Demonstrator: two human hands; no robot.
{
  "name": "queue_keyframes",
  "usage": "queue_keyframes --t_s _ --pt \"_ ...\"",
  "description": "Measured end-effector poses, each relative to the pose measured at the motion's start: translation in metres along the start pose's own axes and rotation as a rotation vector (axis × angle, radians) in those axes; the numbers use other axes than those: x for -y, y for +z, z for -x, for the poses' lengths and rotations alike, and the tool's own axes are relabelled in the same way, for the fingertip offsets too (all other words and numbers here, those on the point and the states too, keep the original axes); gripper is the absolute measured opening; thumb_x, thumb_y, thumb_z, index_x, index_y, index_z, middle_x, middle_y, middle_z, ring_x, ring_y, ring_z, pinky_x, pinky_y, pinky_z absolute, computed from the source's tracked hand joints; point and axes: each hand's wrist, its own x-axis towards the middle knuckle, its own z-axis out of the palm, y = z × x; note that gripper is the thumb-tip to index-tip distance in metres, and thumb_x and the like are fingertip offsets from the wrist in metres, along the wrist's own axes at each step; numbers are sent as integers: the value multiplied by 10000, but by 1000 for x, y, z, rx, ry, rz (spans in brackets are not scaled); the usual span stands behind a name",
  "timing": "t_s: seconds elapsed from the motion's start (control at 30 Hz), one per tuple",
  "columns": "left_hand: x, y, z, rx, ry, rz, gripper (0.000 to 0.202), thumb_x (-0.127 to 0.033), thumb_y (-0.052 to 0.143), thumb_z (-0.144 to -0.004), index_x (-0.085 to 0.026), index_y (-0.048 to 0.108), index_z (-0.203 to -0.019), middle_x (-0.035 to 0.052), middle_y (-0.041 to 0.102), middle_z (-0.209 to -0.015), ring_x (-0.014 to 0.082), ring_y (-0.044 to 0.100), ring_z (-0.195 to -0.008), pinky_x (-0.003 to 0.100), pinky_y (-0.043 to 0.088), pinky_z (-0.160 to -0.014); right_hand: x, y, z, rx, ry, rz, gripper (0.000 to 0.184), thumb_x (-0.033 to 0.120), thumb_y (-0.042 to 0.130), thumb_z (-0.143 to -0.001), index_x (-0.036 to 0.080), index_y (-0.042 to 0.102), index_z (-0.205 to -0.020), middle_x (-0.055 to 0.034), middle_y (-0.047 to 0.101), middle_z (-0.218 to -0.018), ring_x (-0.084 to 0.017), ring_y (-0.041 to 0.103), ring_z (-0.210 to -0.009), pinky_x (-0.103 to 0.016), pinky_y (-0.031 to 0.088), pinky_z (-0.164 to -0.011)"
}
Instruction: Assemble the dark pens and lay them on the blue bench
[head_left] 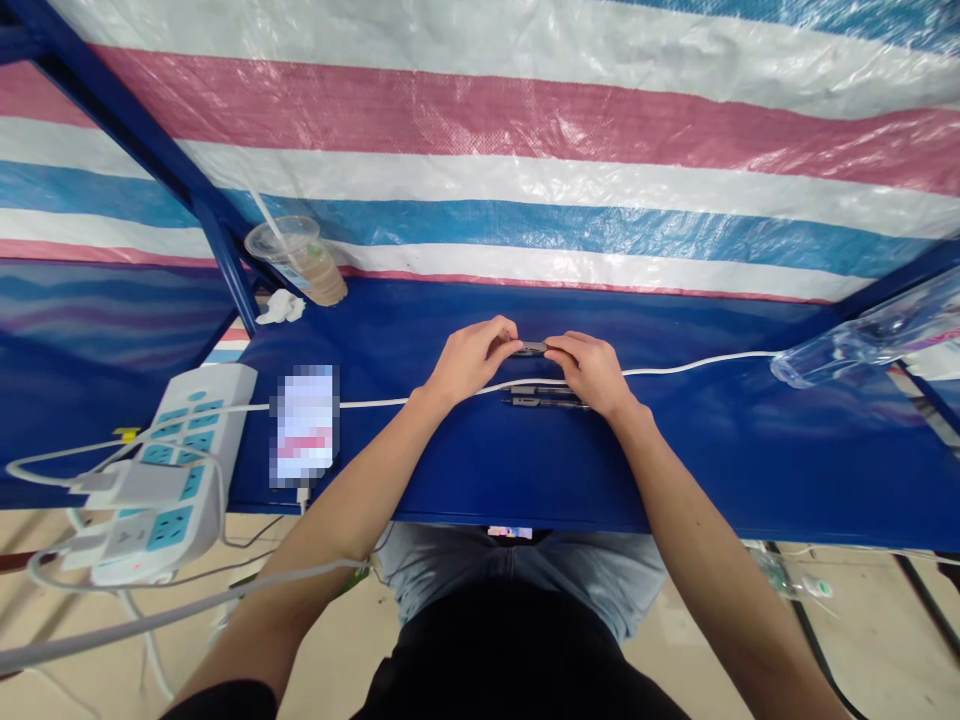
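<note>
Both hands pinch a small dark pen-like piece [533, 349] a little above the blue table. My left hand [476, 355] has its thumb and fingers closed at the piece's left end. At the other end, the fingers of my right hand [589, 368] are closed on it too. Just below the hands lie two dark pens [544, 402], side by side, their right ends partly hidden by my right hand. A white cable [420, 401] runs across the table, passing beneath my wrists and above the pens.
On the left are a phone [305, 425] with a blurred screen and a white power strip [232, 400] full of plugs. A plastic cup [319, 275] with a straw and a crumpled tissue [282, 307] stand at the back left. A clear bottle [840, 345] lies at right. Striped sheeting [525, 110] hangs behind.
</note>
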Motion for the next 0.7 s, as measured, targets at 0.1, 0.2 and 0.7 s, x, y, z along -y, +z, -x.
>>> queue_keyframes --t_s 0.1,0.2,0.7 --pt "2 2 0 -9 12 20 170 -394 636 -1046 -225 647 -1039 9 743 -956 161 662 -807 284 501 -773 1 1 0 -23 10 -27 226 299 597 -1060 249 774 -1192 -83 811 -1173 -283 762 -1060 -407 582 -939" --pt "5 3 -1 -15 19 15 108 -332 664 -1030 -225 668 -1043 13 745 -975 162 670 -832 290 517 -797 3 0 0 -19 12 -30 204 288 597 -1060 242 771 -1156 -82 811 -1140 -280 763 -1032 -397 579 -917" --pt "10 5 -1 -22 26 -12 97 -304 652 -1036 -221 698 -1018 29 748 -981 187 680 -885 321 512 -841 5 -3 -1 -23 6 -53 169 300 607 -1055 237 763 -1058 -76 793 -1031 -255 738 -931 -364 551 -839"
